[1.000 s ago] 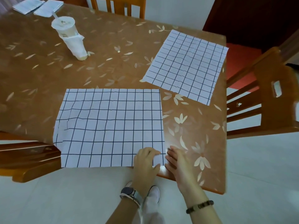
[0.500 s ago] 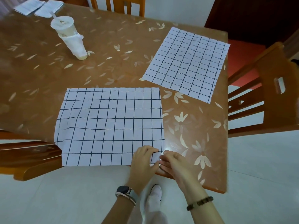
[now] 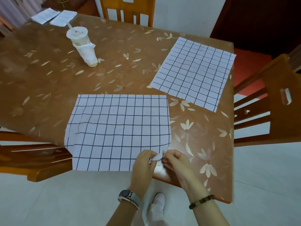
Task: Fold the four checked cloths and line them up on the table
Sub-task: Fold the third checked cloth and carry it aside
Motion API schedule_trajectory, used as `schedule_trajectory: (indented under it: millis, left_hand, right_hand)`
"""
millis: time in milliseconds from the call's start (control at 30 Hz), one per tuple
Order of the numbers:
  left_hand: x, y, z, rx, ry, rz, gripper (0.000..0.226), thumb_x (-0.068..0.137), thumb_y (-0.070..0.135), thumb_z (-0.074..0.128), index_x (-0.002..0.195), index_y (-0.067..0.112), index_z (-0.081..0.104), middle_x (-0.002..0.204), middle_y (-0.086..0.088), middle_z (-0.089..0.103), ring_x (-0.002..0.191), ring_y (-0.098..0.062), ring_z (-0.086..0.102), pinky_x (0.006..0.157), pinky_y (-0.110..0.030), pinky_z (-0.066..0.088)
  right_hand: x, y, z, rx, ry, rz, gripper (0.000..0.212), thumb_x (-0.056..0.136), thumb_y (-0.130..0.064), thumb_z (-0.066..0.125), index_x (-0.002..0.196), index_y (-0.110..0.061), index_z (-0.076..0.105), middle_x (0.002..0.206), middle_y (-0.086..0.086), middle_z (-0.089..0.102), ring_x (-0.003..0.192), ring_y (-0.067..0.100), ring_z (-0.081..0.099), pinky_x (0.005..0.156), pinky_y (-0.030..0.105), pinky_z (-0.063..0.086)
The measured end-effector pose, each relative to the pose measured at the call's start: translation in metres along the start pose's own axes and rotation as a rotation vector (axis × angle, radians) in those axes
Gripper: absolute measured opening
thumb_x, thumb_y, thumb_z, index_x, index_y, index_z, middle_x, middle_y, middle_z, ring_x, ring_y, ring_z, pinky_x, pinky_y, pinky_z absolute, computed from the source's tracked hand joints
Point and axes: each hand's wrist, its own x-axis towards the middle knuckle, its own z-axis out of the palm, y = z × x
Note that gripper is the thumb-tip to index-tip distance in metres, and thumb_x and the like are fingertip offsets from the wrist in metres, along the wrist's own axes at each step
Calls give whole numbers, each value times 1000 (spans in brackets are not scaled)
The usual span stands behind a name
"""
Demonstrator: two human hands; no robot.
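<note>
The near checked cloth (image 3: 117,128), white with a dark grid and lightly creased, lies flat at the worktop's (image 3: 48,88) near edge, its long axis running 9 to 3 o'clock. It spreads toward 10 o'clock from the left hand (image 3: 143,162) and right hand (image 3: 175,160). Both hands are equally near and pinch its lifted 5 o'clock corner. A second cloth (image 3: 193,72) lies flat at 2 o'clock.

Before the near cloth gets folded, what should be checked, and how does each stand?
1. Left hand and right hand pinch the near white dark-gridded cloth at its near right corner: ok.
2. Corner lifted off the brown flowered table: ok.
3. Cloth flat: not ok, left part rumpled.
4. White lidded cup with straw apart from it: ok.
5. Far unfolded gridded cloth not overlapping: ok.
6. Two far folded cloths lined up: cannot tell, blurred.
</note>
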Motion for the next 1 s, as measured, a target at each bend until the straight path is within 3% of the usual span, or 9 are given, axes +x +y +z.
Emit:
schedule_trajectory:
  millis: [133, 200, 367, 500, 600, 667, 767, 900, 1000]
  left_hand:
    - [5, 22, -16, -136, 13, -31, 6, 98, 32, 51, 100, 28, 55, 82, 6, 67, 75, -8, 64, 66, -31, 52]
    - [8, 33, -25, -156, 37, -8, 16, 95, 47, 44, 96, 31, 48, 68, -3, 64, 61, -17, 61, 56, -41, 50]
    - [17, 54, -46, -240, 103, 41, 15, 96, 46, 49, 102, 33, 51, 71, 1, 65, 65, -13, 63, 62, -34, 50]
    - [24, 62, -62, -274, 102, 79, 27, 90, 58, 47, 98, 34, 53, 72, -7, 63, 68, -28, 62, 64, -41, 50]
    - [30, 67, -73, -284, 72, 88, 33, 92, 57, 48, 103, 26, 56, 78, -10, 68, 72, -31, 66, 66, -49, 54]
    - [33, 74, -81, -272, 78, 101, 24, 95, 49, 51, 101, 27, 57, 79, -2, 69, 73, -26, 67, 67, -45, 54]
    - [43, 85, -93, -260, 112, 129, 10, 99, 31, 55, 93, 24, 57, 80, 11, 70, 69, -10, 66, 63, -37, 53]
    - [67, 97, -103, -238, 163, 127, 9, 98, 30, 56, 94, 23, 59, 81, 18, 68, 72, -7, 64, 63, -29, 51]
    - [89, 113, -110, -203, 180, 174, 10, 99, 32, 55, 90, 26, 57, 78, 15, 67, 63, -9, 58, 57, -31, 46]
  right_hand:
    - [1, -16, 1, 152, 64, -33, 17, 94, -15, 57, 99, -4, 69, 93, 17, 73, 86, 30, 68, 91, 44, 54]
    - [1, -25, -2, 148, 89, -79, 19, 94, -13, 57, 110, -6, 65, 94, 18, 73, 85, 32, 67, 89, 46, 54]
    - [4, -49, -4, -32, 134, -346, 64, 82, 10, 54, 118, -42, 52, 101, 8, 61, 85, 30, 60, 74, 41, 55]
    - [0, -75, -3, -170, 158, -615, 85, 73, 30, 40, 135, -27, 46, 118, -12, 52, 96, 16, 54, 76, 25, 50]
    - [3, -88, -6, -309, 182, -701, 75, 68, 23, 45, 117, -31, 62, 129, -2, 48, 122, 17, 45, 100, 33, 45]
    - [3, -95, -4, -333, 184, -673, 48, 68, 3, 59, 98, -34, 69, 132, 5, 47, 134, 20, 39, 103, 42, 44]
    - [1, -101, -4, -356, 208, -623, 18, 68, -28, 74, 86, -25, 71, 129, 4, 53, 136, 15, 38, 98, 28, 37]
    - [2, -113, -8, -373, 286, -702, 9, 81, -11, 75, 86, -16, 70, 126, 3, 57, 137, 13, 38, 80, -2, 29]
    - [-6, -135, -8, -374, 348, -781, 22, 82, -8, 74, 82, -29, 66, 129, -5, 52, 136, 11, 39, 86, 6, 30]
